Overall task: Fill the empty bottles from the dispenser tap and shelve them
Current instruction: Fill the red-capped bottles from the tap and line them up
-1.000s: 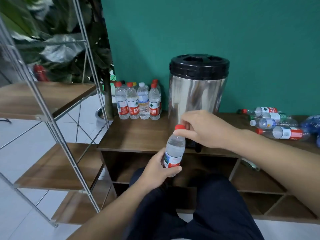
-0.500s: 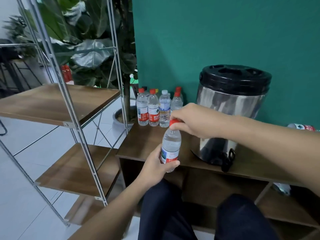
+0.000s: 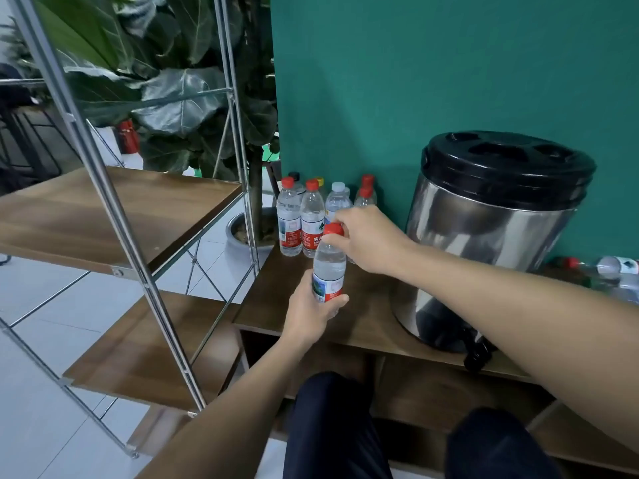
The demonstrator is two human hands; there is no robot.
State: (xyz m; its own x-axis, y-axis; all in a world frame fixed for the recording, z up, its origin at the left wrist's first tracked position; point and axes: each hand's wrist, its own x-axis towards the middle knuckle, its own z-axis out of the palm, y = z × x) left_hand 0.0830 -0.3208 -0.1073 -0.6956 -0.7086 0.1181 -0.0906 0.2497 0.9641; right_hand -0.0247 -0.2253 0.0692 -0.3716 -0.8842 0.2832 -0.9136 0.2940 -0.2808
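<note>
A filled clear water bottle [image 3: 329, 267] with a red label stands upright in the air above the low wooden cabinet top [image 3: 276, 305]. My left hand [image 3: 311, 311] grips its lower half. My right hand [image 3: 370, 236] pinches its red cap [image 3: 334, 229] from the right. To the right stands the steel dispenser [image 3: 491, 233] with a black lid; its black tap [image 3: 479, 352] hangs over the cabinet's front edge. Several filled bottles [image 3: 301, 219] stand in a group at the cabinet's back left corner. Empty bottles [image 3: 615, 274] lie on their sides at the far right.
A metal-framed rack with wooden shelves [image 3: 114, 212] stands to the left, a lower shelf [image 3: 148, 347] beneath it. A large potted plant [image 3: 179, 98] rises behind the rack. My knees in dark trousers [image 3: 339, 426] are in front of the cabinet's open compartments [image 3: 432, 392].
The view has swung left and the bottle in both hands has moved left, away from the tap, toward the standing group of bottles. My right hand stays on the cap.
</note>
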